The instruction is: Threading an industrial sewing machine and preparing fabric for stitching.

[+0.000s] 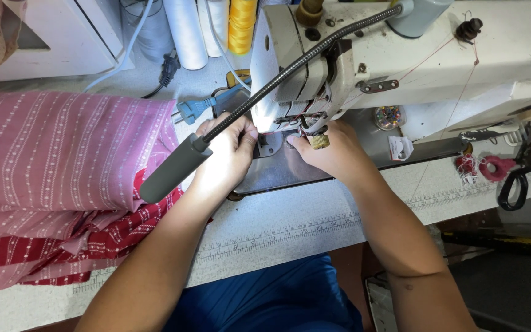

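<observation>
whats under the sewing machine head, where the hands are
Both hands, left hand and right hand, meet on the dark plate beneath the sewing machine head. The needle itself cannot be seen: the head and the lamp arm cover it.

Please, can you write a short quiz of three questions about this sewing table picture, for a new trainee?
1. True or false: both hands work at the needle area of the white sewing machine.
2. Which lies on the table beside the left hand? A) folded pink striped fabric B) a wooden ruler C) a glass jar
3. Fill in: the black-handled scissors lie to the ___ of the right hand.

Key: 1 true. 2 A. 3 right.
</observation>
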